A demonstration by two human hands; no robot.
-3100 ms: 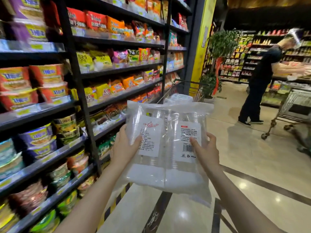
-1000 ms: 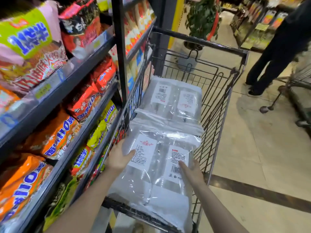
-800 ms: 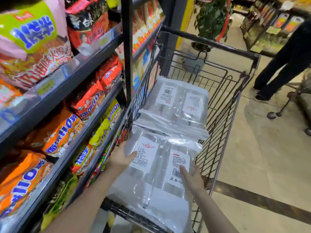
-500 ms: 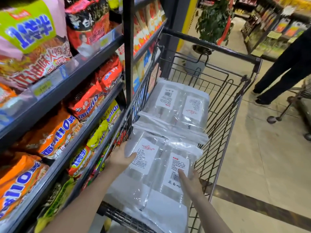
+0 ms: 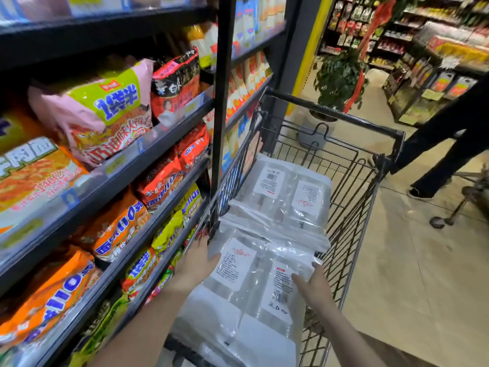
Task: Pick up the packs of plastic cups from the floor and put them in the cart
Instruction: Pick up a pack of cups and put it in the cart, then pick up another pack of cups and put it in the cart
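Note:
A clear plastic pack of cups (image 5: 248, 282) with white labels lies across the near end of the wire cart (image 5: 354, 207), its lower edge hanging over the cart's near rim. My left hand (image 5: 195, 263) grips its left edge, thumb on top by the label. My right hand (image 5: 315, 287) holds its right side, fingers over the wrap. A second pack of cups (image 5: 288, 197) lies flat in the cart farther in, partly under the top of the near pack.
Shelves of noodle packets (image 5: 105, 160) stand tight against the cart's left side. A person in black (image 5: 449, 144) stands at the right by another cart (image 5: 473, 194). A potted plant (image 5: 336, 83) is beyond the cart handle. Tiled floor (image 5: 410, 274) lies to the right.
From being carried upright in the aisle, the pack has come down into the cart. Over the last second it has sunk lower and slid a little farther in, both hands still on it.

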